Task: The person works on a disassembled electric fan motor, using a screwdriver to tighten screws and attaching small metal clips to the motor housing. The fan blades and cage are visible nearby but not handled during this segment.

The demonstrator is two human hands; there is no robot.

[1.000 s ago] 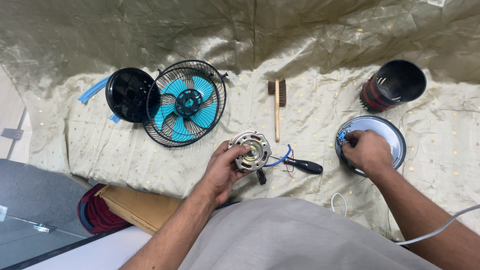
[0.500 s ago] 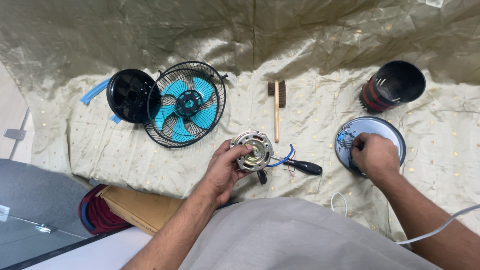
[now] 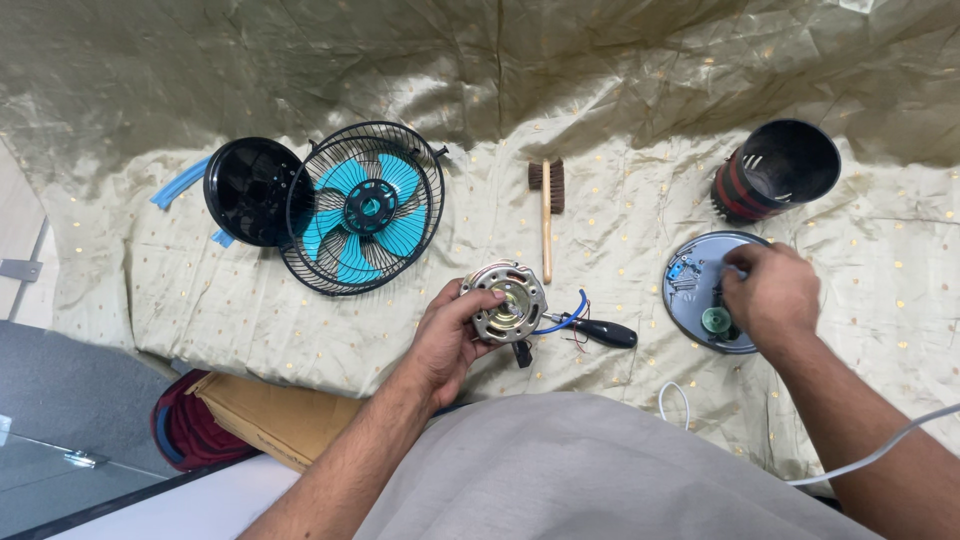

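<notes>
My left hand grips a round metal fan motor on the gold cloth, thumb across its front. Blue and red wires trail from the motor to the right, beside a black-handled screwdriver. My right hand rests on a grey round base plate, fingers bent over its middle near a green part; whether it pinches anything is hidden.
A black wire fan guard with blue blades lies at left, overlapping a black round cover. A wooden brush lies in the middle, a black and red cylindrical housing at right. A cardboard box sits at lower left.
My right hand has shifted slightly right and down over the base plate, uncovering its left part. My left hand keeps hold of the motor.
</notes>
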